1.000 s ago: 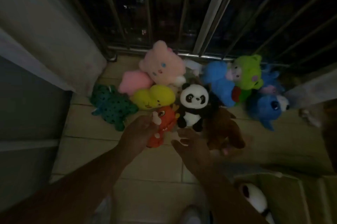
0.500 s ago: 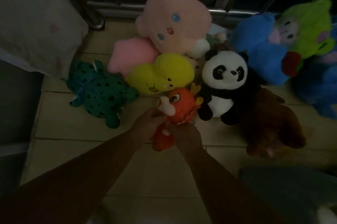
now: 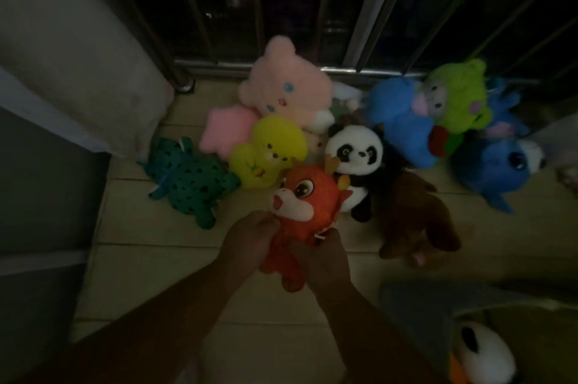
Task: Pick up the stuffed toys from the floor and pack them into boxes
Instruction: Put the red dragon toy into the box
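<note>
An orange dragon toy (image 3: 308, 196) is lifted off the tiled floor, its head up and its legs hanging. My left hand (image 3: 250, 238) grips its left side and my right hand (image 3: 323, 257) grips its body from the right. Behind it on the floor lie a panda (image 3: 356, 153), a yellow toy (image 3: 269, 155), a green spotted toy (image 3: 187, 178), a big pink bear (image 3: 289, 88), a brown toy (image 3: 416, 217), and blue (image 3: 403, 120) and lime-green (image 3: 458, 95) toys. A cardboard box (image 3: 416, 305) at bottom right holds a black-and-white toy (image 3: 483, 352).
A metal railing (image 3: 312, 69) closes the far side behind the toys. A pale wall or curtain (image 3: 72, 55) stands at the left. Bare floor tiles (image 3: 156, 274) lie under my forearms.
Both hands closed round the orange dragon and raised it off the floor toward me. The view pulled back, bringing the box into sight at bottom right.
</note>
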Tool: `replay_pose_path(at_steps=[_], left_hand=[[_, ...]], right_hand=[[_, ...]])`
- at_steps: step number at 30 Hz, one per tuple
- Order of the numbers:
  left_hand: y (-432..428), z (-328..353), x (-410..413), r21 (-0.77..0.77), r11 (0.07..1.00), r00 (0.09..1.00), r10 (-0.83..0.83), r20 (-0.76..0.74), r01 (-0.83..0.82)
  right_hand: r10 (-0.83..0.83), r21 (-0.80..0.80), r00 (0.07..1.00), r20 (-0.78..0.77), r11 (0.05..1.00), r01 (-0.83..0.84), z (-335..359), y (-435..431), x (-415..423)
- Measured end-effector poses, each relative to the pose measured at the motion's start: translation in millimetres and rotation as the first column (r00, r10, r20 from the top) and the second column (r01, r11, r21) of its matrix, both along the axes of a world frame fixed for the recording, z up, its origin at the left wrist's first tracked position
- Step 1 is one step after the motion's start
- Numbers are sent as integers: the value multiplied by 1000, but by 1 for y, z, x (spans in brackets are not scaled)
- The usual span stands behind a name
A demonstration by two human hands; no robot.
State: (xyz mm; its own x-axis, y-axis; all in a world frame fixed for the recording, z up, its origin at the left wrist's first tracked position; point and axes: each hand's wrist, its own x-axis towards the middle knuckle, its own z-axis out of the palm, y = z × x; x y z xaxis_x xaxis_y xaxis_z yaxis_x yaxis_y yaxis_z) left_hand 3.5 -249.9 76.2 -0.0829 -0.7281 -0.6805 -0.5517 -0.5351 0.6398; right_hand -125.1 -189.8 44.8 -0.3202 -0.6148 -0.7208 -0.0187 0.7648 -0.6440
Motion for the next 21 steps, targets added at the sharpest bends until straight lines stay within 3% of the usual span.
replay_pose_path(at_steps=[9,21], left_hand=[[4,221,-45,-95,979,981,172,-96,-181],[56,523,-121,-286,943,963,102,-248,-173]], right_hand=[[50,-192,999,-16,980,-53,230,-7,-52],[118,-385,990,-74,912,-137,550,46,-146]])
